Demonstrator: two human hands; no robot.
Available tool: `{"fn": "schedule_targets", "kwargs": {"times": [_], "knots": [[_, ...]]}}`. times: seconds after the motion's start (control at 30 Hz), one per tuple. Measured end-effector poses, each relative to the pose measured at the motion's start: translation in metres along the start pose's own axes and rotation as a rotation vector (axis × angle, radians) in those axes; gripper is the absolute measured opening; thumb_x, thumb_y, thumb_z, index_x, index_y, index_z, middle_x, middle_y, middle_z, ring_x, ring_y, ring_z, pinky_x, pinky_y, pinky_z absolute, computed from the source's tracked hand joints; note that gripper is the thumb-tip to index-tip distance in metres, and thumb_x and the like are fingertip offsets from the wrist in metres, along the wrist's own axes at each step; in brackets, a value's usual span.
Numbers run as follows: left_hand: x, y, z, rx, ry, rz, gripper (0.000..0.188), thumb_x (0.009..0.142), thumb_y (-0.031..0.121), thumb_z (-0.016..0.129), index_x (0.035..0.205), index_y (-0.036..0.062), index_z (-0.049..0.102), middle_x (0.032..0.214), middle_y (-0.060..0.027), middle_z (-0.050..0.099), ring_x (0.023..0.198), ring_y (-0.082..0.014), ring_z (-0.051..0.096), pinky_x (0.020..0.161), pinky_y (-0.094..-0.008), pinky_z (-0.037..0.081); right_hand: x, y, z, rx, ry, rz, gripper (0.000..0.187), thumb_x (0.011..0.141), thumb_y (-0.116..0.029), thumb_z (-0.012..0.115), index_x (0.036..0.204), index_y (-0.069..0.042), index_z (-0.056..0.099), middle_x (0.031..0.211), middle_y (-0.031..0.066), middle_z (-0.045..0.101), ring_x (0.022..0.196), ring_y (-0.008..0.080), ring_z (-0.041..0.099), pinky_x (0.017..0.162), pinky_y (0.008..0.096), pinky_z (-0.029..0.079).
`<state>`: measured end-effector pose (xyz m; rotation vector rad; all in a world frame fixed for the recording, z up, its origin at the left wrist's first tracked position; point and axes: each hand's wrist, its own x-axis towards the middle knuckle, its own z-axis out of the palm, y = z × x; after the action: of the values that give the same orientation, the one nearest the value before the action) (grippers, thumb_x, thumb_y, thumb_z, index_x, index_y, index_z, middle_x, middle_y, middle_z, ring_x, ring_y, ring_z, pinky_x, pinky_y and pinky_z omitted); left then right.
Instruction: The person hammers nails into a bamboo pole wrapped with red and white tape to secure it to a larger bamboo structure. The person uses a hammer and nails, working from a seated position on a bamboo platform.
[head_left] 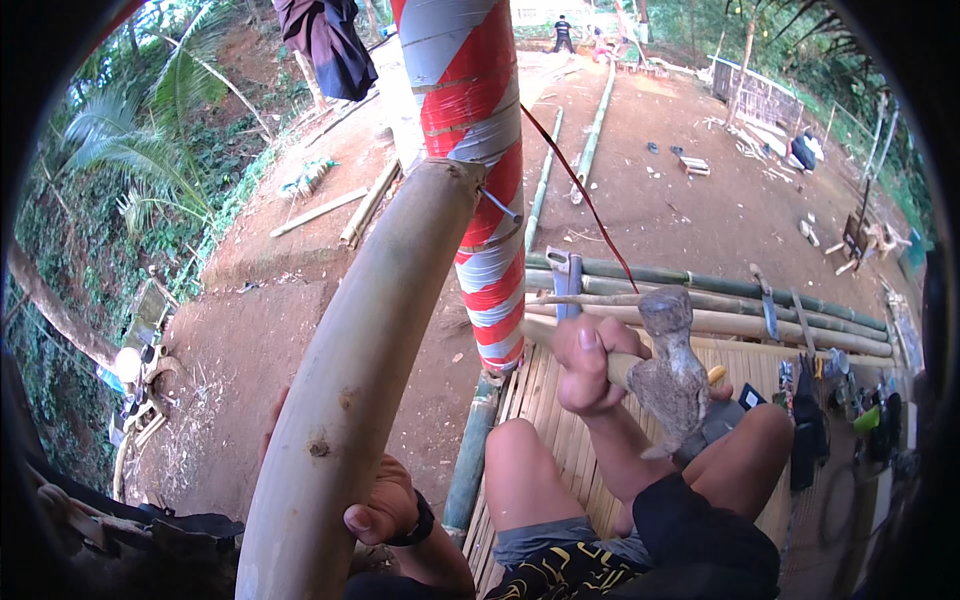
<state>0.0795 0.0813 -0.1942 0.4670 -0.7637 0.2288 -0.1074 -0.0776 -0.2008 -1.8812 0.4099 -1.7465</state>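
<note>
A thick, pale bamboo pole (345,370) slants up from the lower edge, its far end against a post (475,110) wrapped in red and white striped tape. My left hand (385,505) is closed round the pole's lower part, thumb on the right side and fingertips just showing on the left. From the joint at the top, a long nail (502,205) sticks out toward the right, partly driven in. My right hand (592,365) grips the wooden handle of a hammer, raised to the right of the post. The hammer's worn metal head (672,365) is apart from the nail.
Below me is a slatted bamboo floor (540,385), edged by several long poles (720,300). Tools and dark items (815,420) lie at right. A red cord (585,195) hangs beyond the post. Dark cloth (330,45) hangs above left. A distant person (563,35) stands on the dirt ground.
</note>
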Motion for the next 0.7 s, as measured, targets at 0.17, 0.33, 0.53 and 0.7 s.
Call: {"fn": "schedule_targets", "kwargs": {"times": [0.17,0.33,0.53,0.7], "knots": [[0.004,0.004,0.009,0.054,0.011,0.021,0.084,0.079,0.046,0.066,0.138,-0.0054,0.034,0.14,-0.0238,0.04,0.128,-0.0301,0.044,0.108,-0.0412,0.035,0.01,0.009,0.014,-0.623,-0.019,-0.299,0.015,0.086,-0.011,0.057,0.074,-0.003,0.052,0.054,0.0035,0.047,0.056,0.0131,0.048,0.05,0.0348,0.038],[0.0,-0.002,-0.004,-0.011,0.022,-0.021,0.084,0.08,0.046,0.065,0.138,-0.0059,0.034,0.14,-0.0238,0.04,0.128,-0.0299,0.045,0.108,-0.0409,0.035,0.002,0.008,0.01,-0.407,0.046,-0.187,0.02,0.09,-0.011,0.052,0.071,-0.004,0.051,0.057,0.0005,0.047,0.053,0.0114,0.045,0.05,0.0318,0.037],[0.001,0.002,-0.013,-0.024,-0.043,-0.059,0.081,0.081,0.044,0.064,0.137,-0.0067,0.035,0.138,-0.0219,0.043,0.125,-0.0276,0.048,0.107,-0.0396,0.037,-0.004,0.001,0.011,-0.194,0.012,-0.038,0.011,0.084,-0.011,0.061,0.075,-0.006,0.059,0.062,0.0102,0.055,0.052,0.0257,0.056,0.05,0.038,0.044],[-0.005,-0.002,-0.011,-0.005,-0.031,-0.035,0.08,0.082,0.044,0.064,0.137,-0.0068,0.036,0.138,-0.0206,0.044,0.123,-0.0278,0.05,0.105,-0.0389,0.039,0.024,0.018,0.018,-0.377,-0.044,0.067,0.009,0.085,-0.013,0.057,0.08,-0.006,0.057,0.061,0.0109,0.054,0.058,0.0271,0.056,0.056,0.0341,0.046]]}}
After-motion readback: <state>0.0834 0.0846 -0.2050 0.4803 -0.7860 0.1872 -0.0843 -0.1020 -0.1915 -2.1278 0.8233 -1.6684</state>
